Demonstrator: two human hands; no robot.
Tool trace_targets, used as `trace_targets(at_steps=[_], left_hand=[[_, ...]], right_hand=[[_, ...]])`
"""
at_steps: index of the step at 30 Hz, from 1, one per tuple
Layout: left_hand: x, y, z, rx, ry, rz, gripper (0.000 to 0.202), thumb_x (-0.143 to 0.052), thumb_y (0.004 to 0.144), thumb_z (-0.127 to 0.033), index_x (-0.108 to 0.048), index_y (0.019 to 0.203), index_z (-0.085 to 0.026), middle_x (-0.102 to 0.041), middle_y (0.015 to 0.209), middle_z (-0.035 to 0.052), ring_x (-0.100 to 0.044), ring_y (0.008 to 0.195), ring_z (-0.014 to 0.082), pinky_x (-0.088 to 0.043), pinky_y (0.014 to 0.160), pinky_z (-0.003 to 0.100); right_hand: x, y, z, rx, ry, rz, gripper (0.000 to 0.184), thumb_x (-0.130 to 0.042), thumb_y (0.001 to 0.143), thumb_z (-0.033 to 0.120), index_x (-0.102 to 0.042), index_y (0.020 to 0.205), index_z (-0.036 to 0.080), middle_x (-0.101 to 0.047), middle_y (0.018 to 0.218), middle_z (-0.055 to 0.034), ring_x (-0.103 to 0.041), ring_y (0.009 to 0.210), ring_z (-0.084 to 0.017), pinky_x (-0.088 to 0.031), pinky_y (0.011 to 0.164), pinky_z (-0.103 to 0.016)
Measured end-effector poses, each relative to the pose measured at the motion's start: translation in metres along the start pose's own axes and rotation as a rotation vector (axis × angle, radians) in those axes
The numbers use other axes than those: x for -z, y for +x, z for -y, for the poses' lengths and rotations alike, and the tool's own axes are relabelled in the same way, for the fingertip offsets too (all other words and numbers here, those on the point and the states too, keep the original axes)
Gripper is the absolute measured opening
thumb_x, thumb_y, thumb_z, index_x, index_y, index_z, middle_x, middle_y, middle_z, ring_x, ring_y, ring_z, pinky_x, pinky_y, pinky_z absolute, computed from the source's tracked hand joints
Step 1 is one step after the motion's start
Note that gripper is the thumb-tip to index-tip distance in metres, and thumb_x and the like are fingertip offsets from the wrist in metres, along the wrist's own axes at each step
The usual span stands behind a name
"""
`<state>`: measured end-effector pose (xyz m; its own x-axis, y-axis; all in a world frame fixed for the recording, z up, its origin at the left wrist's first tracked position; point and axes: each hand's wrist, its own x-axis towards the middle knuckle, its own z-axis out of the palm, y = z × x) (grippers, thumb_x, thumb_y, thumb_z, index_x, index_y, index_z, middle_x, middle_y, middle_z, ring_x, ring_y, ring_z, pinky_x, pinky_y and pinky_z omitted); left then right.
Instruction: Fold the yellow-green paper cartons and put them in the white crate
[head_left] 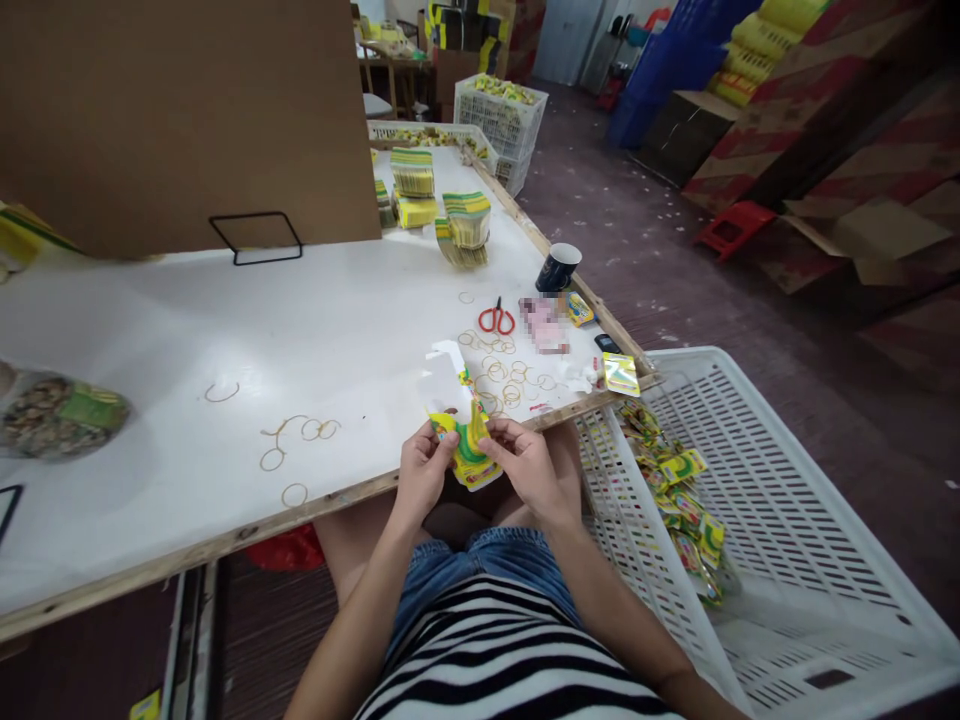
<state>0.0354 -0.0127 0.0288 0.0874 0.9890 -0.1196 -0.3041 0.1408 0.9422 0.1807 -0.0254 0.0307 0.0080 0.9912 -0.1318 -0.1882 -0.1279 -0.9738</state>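
Observation:
Just over the table's front edge, a yellow and green printed cardboard package (pixel 471 455), partly unfolded with a white flap, is pinched from both sides. My left hand (pixel 425 470) grips its left side between thumb and fingers. On the opposite side, my right hand (pixel 527 465) holds it the same way. Whether anything is inside the package I cannot tell. Behind it on the white table (pixel 247 330) lie several loose rubber bands (pixel 514 385) and red-handled scissors (pixel 496 318).
Bundled card stacks (pixel 466 225) stand at the back, beside a large cardboard sheet (pixel 187 120). A dark mug (pixel 559 268) is near the right edge. A filled plastic bag (pixel 64 415) lies left. At my right is a white crate (pixel 817 520) with packaged items (pixel 686 500).

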Motion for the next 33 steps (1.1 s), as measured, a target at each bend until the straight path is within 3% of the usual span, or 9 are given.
trace_targets(at_steps=[3,7,13,19,21,23,26,29,33], left_hand=[[-0.005,-0.001,-0.001,-0.018,0.086,-0.049,0.037,-0.069,0.078,-0.046,-0.061,0.099,-0.016,-0.068,0.072,0.0004,-0.058,0.058,0.0110,-0.047,0.054,0.020],[-0.011,-0.006,-0.006,-0.099,0.144,-0.065,0.050,-0.067,0.081,-0.032,-0.039,0.122,-0.023,-0.068,0.094,0.0025,-0.065,0.074,0.0129,-0.052,0.067,0.023],[-0.002,-0.013,-0.021,-0.019,0.230,0.160,0.064,-0.063,0.085,-0.030,-0.031,0.140,-0.026,-0.065,0.107,0.0071,-0.067,0.087,0.0172,-0.055,0.076,0.029],[0.006,-0.017,-0.027,0.106,0.081,0.361,0.046,-0.071,0.080,-0.030,-0.048,0.118,-0.021,-0.071,0.090,0.0042,-0.069,0.081,0.0183,-0.055,0.071,0.027],[0.005,-0.019,-0.023,0.128,0.038,0.373,0.040,-0.073,0.078,-0.029,-0.049,0.111,-0.020,-0.071,0.085,0.0030,-0.069,0.078,0.0175,-0.054,0.069,0.026],[0.003,-0.020,-0.020,0.127,-0.008,0.367,0.050,-0.073,0.079,-0.028,-0.045,0.119,-0.022,-0.072,0.089,0.0038,-0.070,0.080,0.0182,-0.055,0.071,0.027],[0.000,-0.019,-0.019,0.117,-0.050,0.355,0.076,-0.073,0.079,-0.029,-0.027,0.139,-0.028,-0.072,0.101,0.0070,-0.071,0.085,0.0207,-0.056,0.076,0.032],[-0.002,-0.018,-0.020,0.107,-0.007,0.346,0.065,-0.074,0.078,-0.032,-0.040,0.133,-0.024,-0.071,0.107,0.0094,-0.070,0.091,0.0218,-0.056,0.080,0.032],[-0.004,-0.018,-0.021,0.061,0.124,0.265,0.045,-0.071,0.079,-0.034,-0.052,0.118,-0.020,-0.069,0.112,0.0093,-0.070,0.083,0.0188,-0.056,0.073,0.028]], right_hand=[[-0.001,-0.002,-0.005,0.048,-0.065,-0.064,0.028,-0.072,0.075,0.044,-0.064,0.081,0.018,-0.068,0.078,-0.0032,-0.062,0.071,-0.017,-0.054,0.071,-0.032],[0.001,-0.003,-0.006,0.120,-0.164,-0.177,0.025,-0.069,0.077,0.041,-0.059,0.086,0.019,-0.065,0.078,-0.0029,-0.060,0.070,-0.017,-0.053,0.067,-0.030],[0.012,-0.003,0.012,0.159,-0.142,0.040,0.056,-0.070,0.078,0.035,-0.046,0.128,0.026,-0.065,0.100,-0.0030,-0.061,0.071,-0.013,-0.053,0.067,-0.027],[0.023,-0.003,0.032,0.139,-0.221,0.212,0.025,-0.063,0.083,0.043,-0.062,0.095,0.022,-0.063,0.076,-0.0005,-0.053,0.057,-0.012,-0.048,0.055,-0.025],[0.024,-0.003,0.034,0.188,-0.281,0.203,0.024,-0.061,0.085,0.044,-0.064,0.082,0.020,-0.063,0.073,-0.0014,-0.056,0.063,-0.014,-0.048,0.059,-0.026],[0.023,-0.002,0.033,0.255,-0.314,0.152,0.027,-0.060,0.086,0.044,-0.065,0.076,0.020,-0.065,0.076,-0.0031,-0.060,0.072,-0.017,-0.050,0.067,-0.029],[0.020,-0.002,0.029,0.260,-0.242,0.072,0.024,-0.063,0.085,0.043,-0.065,0.095,0.022,-0.068,0.084,-0.0039,-0.063,0.080,-0.018,-0.051,0.072,-0.030],[0.021,-0.002,0.026,0.227,-0.173,0.039,0.038,-0.065,0.084,0.044,-0.059,0.117,0.026,-0.069,0.091,-0.0030,-0.064,0.082,-0.019,-0.052,0.074,-0.031],[0.030,-0.002,0.030,0.352,-0.327,0.042,0.032,-0.053,0.090,0.049,-0.073,0.092,0.024,-0.068,0.099,-0.0068,-0.061,0.098,-0.023,-0.049,0.088,-0.038]])
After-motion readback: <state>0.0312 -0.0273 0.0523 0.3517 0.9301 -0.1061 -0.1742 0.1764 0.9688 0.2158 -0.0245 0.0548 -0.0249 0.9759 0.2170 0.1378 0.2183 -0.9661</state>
